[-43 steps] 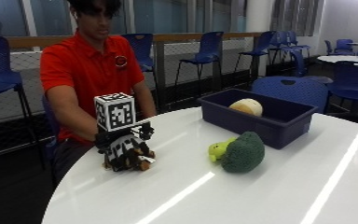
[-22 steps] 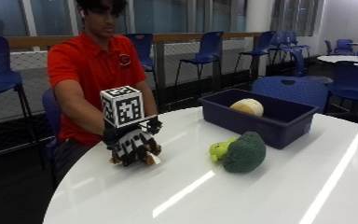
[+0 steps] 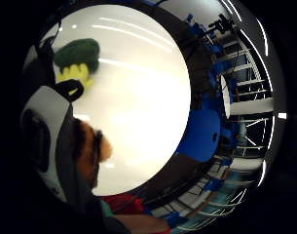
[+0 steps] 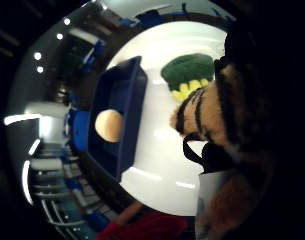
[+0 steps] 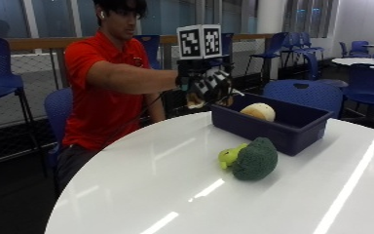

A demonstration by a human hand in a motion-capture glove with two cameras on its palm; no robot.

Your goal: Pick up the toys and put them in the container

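A person in a red short-sleeved shirt (image 5: 99, 92) sat behind the round, glossy white table (image 5: 174, 185), arm stretched out level. The gloved right hand (image 5: 206, 87) was raised clear above the tabletop, just beside the near corner of the dark blue rectangular plastic container (image 5: 274, 127). Its fingers were curled around a small fuzzy plush toy in orange-tan with black stripes (image 4: 212, 112); in the outside view only a pale scrap of it showed under the glove, while the thumb-side palm view showed its striped fur pressed close to the palm, and the little-finger-side view caught an orange furry edge (image 3: 97, 146) beside the hand's white plastic.

Below and to the right of the raised hand, the container rested on the table with straight, smooth walls and a thick rim. A round, cream-coloured soft toy (image 5: 258, 111) lay inside it, against the end nearest the hand.

In front of the container, well apart from the hand, a plush broccoli with a bumpy dark green crown and a yellow-green stalk (image 5: 252, 158) lay on its side on the table, just beside the container's long wall; whether it touched the wall could not be told. The stalk pointed left, away from the container's far end.
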